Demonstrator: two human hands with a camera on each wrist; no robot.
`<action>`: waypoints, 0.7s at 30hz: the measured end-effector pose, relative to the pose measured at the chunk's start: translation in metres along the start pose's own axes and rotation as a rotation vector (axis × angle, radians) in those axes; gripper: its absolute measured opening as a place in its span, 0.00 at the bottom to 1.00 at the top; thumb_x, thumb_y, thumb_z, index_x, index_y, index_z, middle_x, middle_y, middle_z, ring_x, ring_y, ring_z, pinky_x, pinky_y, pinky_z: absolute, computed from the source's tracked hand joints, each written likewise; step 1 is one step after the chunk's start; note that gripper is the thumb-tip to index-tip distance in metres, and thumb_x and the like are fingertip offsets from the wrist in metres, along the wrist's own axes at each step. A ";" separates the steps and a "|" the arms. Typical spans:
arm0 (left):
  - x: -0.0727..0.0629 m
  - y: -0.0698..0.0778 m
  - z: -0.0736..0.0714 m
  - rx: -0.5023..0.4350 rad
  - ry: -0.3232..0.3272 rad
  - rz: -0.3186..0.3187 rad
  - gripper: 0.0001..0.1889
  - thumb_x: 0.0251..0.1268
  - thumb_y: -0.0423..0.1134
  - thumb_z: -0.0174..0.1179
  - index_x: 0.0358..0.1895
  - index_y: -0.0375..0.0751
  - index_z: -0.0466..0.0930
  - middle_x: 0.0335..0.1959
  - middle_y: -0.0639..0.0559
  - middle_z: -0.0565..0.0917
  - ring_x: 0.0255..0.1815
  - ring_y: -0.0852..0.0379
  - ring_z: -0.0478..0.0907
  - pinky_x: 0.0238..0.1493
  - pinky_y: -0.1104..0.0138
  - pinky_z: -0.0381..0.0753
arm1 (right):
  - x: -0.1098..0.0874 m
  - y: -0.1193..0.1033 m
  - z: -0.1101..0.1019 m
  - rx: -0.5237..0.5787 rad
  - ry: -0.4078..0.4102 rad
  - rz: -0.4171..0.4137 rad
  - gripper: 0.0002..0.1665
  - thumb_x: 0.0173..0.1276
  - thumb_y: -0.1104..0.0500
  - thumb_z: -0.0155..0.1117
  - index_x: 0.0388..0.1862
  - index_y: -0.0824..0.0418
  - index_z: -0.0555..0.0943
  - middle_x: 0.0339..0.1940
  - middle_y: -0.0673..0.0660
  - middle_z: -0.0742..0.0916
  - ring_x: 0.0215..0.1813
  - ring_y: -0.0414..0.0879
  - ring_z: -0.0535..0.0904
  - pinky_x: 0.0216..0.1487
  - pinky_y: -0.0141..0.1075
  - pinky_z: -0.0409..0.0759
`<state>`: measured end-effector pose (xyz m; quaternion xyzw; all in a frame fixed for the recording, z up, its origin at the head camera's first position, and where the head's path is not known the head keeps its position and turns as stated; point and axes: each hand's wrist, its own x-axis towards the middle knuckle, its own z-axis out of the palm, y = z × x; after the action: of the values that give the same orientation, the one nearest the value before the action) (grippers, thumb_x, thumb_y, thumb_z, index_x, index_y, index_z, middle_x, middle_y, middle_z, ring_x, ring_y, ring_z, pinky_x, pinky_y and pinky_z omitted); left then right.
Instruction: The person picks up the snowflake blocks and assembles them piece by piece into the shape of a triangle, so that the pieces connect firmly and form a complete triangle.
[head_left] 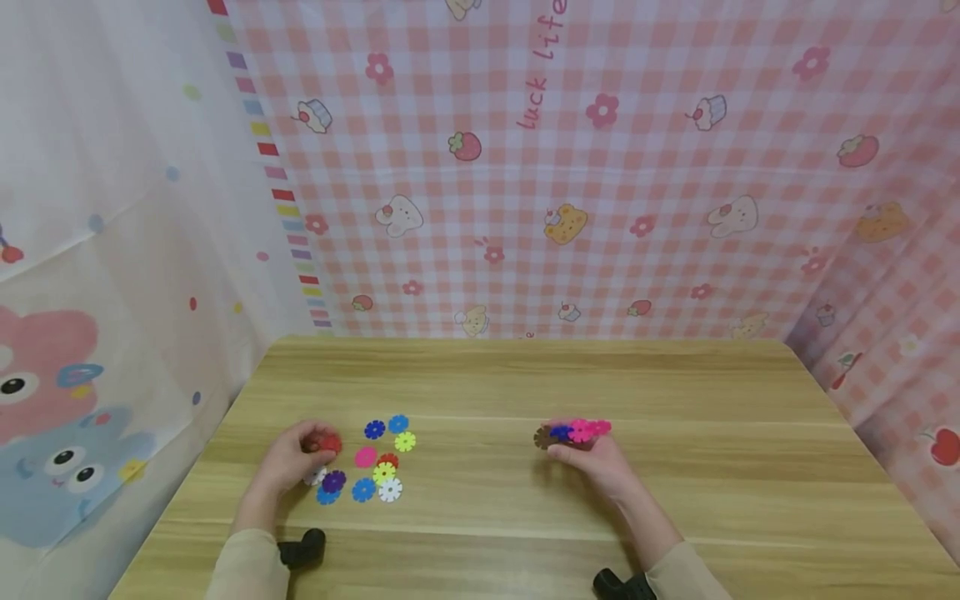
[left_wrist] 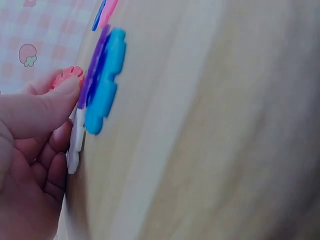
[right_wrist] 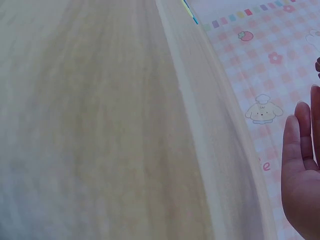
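Pinching a red disc point(head_left: 331, 442), left hand point(head_left: 291, 460), right hand point(head_left: 604, 468) holding linked discs point(head_left: 561, 432), pink end point(head_left: 582, 431) in head view only

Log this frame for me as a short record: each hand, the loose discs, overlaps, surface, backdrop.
Left hand: pinches a red disc
Right hand: holds a row of brown, dark blue and pink discs; whether interlocked is unclear
Loose discs: blue, yellow, pink, red, white and purple, nearer the left hand
Overlaps: purple disc over a light blue disc
Surface: wood-grain table
Backdrop: pink checked cloth
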<state>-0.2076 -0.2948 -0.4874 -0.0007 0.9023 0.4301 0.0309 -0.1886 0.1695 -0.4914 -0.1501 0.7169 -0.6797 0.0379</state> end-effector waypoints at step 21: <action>-0.008 0.048 0.019 -0.081 0.128 0.070 0.09 0.64 0.30 0.66 0.47 0.34 0.85 0.39 0.44 0.87 0.40 0.53 0.81 0.39 0.70 0.80 | -0.002 0.000 0.003 0.021 0.011 -0.029 0.21 0.62 0.72 0.68 0.55 0.77 0.78 0.48 0.62 0.88 0.50 0.42 0.83 0.56 0.31 0.77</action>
<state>-0.1995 -0.2498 -0.4620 0.0020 0.8837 0.4661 -0.0421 -0.1859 0.1673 -0.4918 -0.1564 0.7077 -0.6885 0.0256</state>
